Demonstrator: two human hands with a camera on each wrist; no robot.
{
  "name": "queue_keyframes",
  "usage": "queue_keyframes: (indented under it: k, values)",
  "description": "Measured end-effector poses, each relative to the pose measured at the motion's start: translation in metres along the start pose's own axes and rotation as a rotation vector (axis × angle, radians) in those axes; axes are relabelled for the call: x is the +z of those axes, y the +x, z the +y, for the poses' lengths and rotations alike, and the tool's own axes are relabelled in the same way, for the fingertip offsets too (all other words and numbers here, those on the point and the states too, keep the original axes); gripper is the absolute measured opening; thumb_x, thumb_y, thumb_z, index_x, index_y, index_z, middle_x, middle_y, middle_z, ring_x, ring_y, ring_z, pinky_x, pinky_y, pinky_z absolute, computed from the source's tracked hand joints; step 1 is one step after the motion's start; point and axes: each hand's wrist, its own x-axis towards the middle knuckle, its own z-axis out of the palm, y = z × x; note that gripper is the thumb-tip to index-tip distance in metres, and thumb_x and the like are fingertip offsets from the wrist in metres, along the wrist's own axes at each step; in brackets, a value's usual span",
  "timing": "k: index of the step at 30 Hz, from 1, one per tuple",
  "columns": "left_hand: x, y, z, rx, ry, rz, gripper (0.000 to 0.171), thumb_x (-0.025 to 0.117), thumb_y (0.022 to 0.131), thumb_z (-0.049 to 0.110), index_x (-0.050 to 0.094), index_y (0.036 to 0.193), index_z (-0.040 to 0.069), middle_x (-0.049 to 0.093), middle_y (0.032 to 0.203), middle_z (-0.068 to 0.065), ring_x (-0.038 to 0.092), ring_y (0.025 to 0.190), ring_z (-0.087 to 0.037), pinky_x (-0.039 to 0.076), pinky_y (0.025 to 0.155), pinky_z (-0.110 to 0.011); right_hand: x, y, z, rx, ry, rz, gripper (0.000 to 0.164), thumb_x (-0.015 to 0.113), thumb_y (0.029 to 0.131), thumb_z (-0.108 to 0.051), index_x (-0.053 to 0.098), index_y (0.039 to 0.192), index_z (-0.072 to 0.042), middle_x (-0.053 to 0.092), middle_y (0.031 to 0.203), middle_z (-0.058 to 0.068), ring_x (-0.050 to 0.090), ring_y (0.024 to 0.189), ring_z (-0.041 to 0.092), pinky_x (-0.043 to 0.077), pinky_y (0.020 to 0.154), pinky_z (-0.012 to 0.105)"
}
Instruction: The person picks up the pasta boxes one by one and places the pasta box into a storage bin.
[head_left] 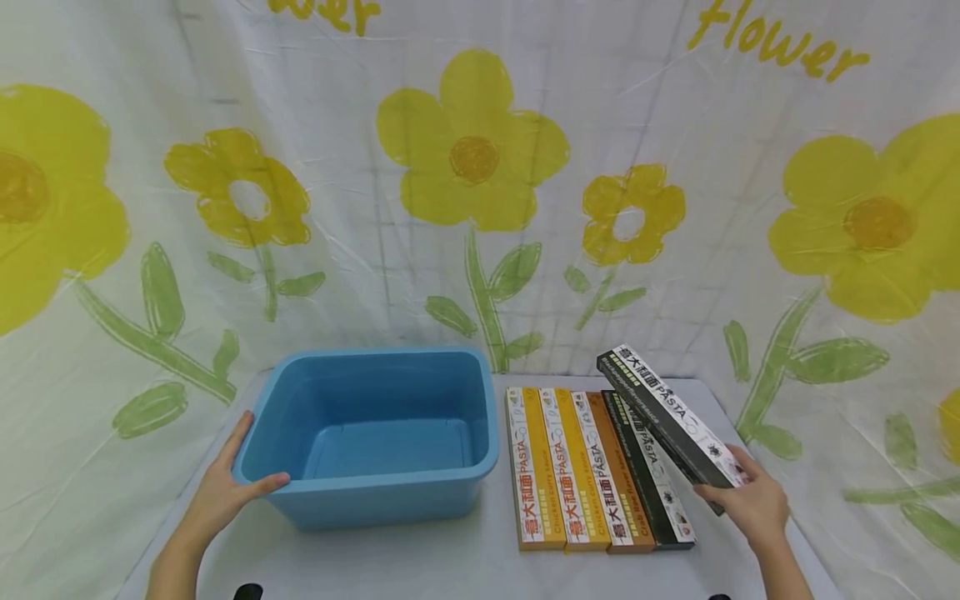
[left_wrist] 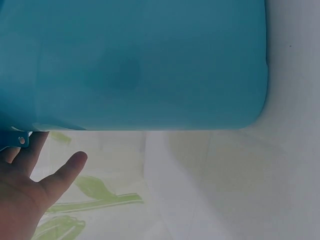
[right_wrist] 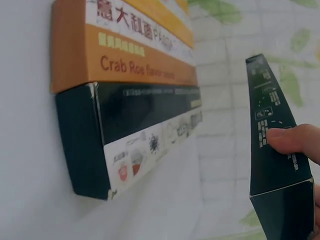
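"What does my right hand have?"

"You pinch a black box by its near end, thumb and fingers on either side. It is raised and angled, far end to your left, above a second black box."

"What lies beside that one?"

"On the counter, an orange box on its left, then two yellow boxes, all in a row to the right of the bin."

"And my left hand?"

"You spread it at the bin's left front corner, fingers extended along the side, thumb over the rim."
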Motion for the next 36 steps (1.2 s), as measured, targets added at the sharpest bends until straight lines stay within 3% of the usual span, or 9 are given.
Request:
queue_keyframes:
  k: [11,16,23,36]
  values:
    - [0.001,0.001,0.001,-0.018,-0.006,-0.006,0.110,0.074,0.085,0.031,-0.009,0.155,0.012,0.004,0.154,-0.036,0.021,0.130,-0.064,0.029,0.096,-0.074,0.002,-0.009,-0.028,-0.046,0.051,-0.042,0.089,0.089,0.060,-0.011,0.050,0.138,0.004,0.052,0.129,0.036,0.052,0.107,0.041,0.044,0.068,0.031]
    - [0.001,0.001,0.002,-0.030,-0.003,-0.005,0.111,0.073,0.085,0.032,-0.010,0.155,0.013,0.004,0.154,-0.037,0.021,0.130,-0.064,0.029,0.096,-0.074,0.002,-0.012,-0.041,-0.073,0.069,-0.073,0.089,0.090,0.061,-0.011,0.050,0.139,0.002,0.051,0.133,0.033,0.052,0.113,0.041,0.045,0.077,0.036]
    - [0.001,0.001,0.002,-0.033,0.005,-0.007,0.111,0.073,0.085,0.034,-0.010,0.155,0.013,0.004,0.154,-0.037,0.021,0.130,-0.064,0.029,0.096,-0.074,-0.001,-0.018,-0.060,-0.090,0.127,-0.157,0.091,0.090,0.064,-0.012,0.046,0.143,0.000,0.047,0.138,0.032,0.049,0.117,0.039,0.043,0.071,0.019]
    - [0.000,0.000,0.001,-0.010,-0.007,0.000,0.110,0.074,0.085,0.031,-0.008,0.155,0.011,0.003,0.155,-0.036,0.021,0.130,-0.064,0.028,0.096,-0.074,-0.008,-0.031,-0.090,-0.165,0.183,-0.254,0.091,0.087,0.066,-0.009,0.042,0.145,0.001,0.044,0.137,0.031,0.047,0.115,0.037,0.046,0.069,0.018]
